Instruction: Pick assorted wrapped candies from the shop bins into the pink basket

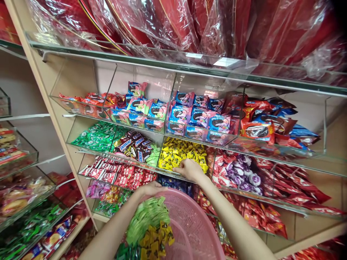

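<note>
My left hand point(151, 188) is closed over the far rim of a pink plastic basket point(197, 213) with a perforated wall. In the basket lie pale green wrapped candies point(148, 216), yellow wrapped candies point(155, 240) and some dark green packets point(127, 251). My right hand point(192, 170) is at the front of a shelf compartment heaped with yellow wrapped candies point(180, 151). Its fingers are curled together; whatever they hold, if anything, is hidden. To the left of that heap sit Snickers bars point(135, 144) and a few pale green candies point(154, 155).
Clear dividers and shelf fronts point(206, 139) separate the compartments. Above are blue and pink cookie packs point(193, 115); green candies point(93, 139) lie left, purple and white candies point(244, 175) right. Plastic-wrapped red goods point(168, 25) fill the top shelf. Another rack point(18, 159) stands left.
</note>
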Demonstrator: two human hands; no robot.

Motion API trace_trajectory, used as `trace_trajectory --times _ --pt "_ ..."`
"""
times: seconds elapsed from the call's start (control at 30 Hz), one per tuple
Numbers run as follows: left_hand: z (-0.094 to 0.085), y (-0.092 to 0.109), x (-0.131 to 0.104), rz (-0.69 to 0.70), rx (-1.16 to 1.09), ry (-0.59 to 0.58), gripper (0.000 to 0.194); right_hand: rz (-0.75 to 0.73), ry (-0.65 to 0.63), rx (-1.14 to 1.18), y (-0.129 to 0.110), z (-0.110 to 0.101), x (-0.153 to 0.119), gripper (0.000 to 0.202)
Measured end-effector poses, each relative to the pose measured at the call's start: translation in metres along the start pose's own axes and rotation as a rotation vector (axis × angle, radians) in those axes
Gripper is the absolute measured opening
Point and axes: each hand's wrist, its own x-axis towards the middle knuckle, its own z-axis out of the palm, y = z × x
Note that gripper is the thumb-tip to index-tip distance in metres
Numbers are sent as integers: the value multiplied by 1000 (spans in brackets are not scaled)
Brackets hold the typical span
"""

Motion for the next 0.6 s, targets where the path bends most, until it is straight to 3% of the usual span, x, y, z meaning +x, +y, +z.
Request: trace_trajectory --times 0.33,0.47,0.6 --pt "0 3 -2 -15 -17 -19 52 -7 28 111 1 3 1 33" --pt "1 6 -5 -18 -36 -22 51 -55 155 176 -3 -11 -9 26" --pt "2 8 -9 -32 -61 -27 51 -163 268 309 -21 -25 -36 23"
